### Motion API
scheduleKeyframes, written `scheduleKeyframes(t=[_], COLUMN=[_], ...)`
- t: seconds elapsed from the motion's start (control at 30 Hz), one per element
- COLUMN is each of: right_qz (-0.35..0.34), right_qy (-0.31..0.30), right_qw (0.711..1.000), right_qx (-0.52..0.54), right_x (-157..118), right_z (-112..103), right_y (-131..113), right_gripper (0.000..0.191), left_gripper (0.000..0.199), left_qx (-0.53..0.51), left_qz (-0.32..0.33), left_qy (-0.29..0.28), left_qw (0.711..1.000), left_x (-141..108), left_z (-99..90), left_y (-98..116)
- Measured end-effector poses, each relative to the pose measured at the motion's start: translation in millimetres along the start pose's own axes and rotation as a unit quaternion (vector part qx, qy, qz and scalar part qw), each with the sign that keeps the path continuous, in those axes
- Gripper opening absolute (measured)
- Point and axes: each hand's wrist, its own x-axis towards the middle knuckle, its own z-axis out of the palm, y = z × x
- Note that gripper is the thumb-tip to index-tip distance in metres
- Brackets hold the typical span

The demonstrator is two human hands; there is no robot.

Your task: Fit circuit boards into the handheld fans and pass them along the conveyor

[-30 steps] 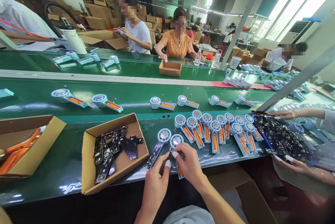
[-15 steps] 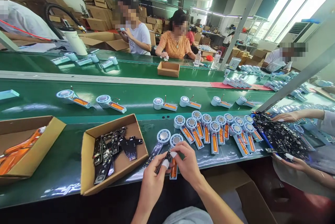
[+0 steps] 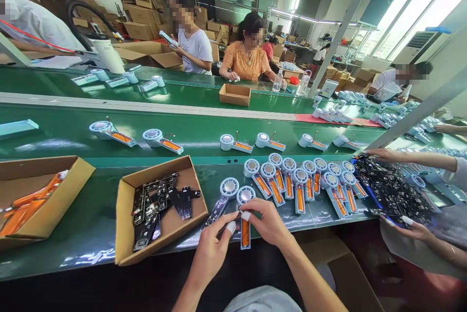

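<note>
My left hand (image 3: 216,243) and my right hand (image 3: 265,219) meet above a blue round-headed unit (image 3: 245,234) with an orange strip in its handle. Fingers of both hands are pinched close together near its head; what lies between them is too small to make out. Pale covers sit on some fingertips. Just left lies another blue unit (image 3: 229,187) with a dark circuit board (image 3: 216,212) along its handle. A cardboard box (image 3: 126,222) of dark circuit boards stands further left.
Several blue units (image 3: 299,190) stand grouped to the right. A co-worker's hands (image 3: 416,227) are at a blue tray of black boards (image 3: 392,190). A box of orange parts (image 3: 73,195) is at left. Units lie on the green belt (image 3: 197,127).
The dark board that was in my left hand no longer shows there. My fingers have come together over the unit. Units on the belt have shifted right.
</note>
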Motion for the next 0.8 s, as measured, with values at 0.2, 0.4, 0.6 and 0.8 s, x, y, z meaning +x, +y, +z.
scheduleKeyframes(t=[0.2, 0.4, 0.6, 0.8], right_qz=[-0.029, -0.011, -0.033, 0.032], right_qy=[0.055, 0.048, -0.023, -0.037], right_qw=[0.997, 0.999, 0.999, 0.997], right_qx=[-0.038, -0.023, -0.012, -0.056], right_x=[-6.4, -6.0, 3.8, 0.6], right_z=[15.1, 11.9, -5.3, -10.3], right_y=[4.8, 6.3, 1.9, -9.1], right_gripper=[0.022, 0.02, 0.016, 0.029], left_gripper=[0.034, 0.034, 0.031, 0.036], left_qx=[0.036, 0.033, 0.0, -0.015], left_qz=[0.027, 0.024, 0.006, -0.016], left_qy=[0.034, 0.021, -0.022, -0.018], left_qw=[0.998, 0.999, 1.0, 1.0], left_x=[-2.5, -3.8, 3.1, -2.2], left_z=[6.8, 5.7, -1.7, 6.3], left_y=[-1.6, 0.4, 0.3, 6.5])
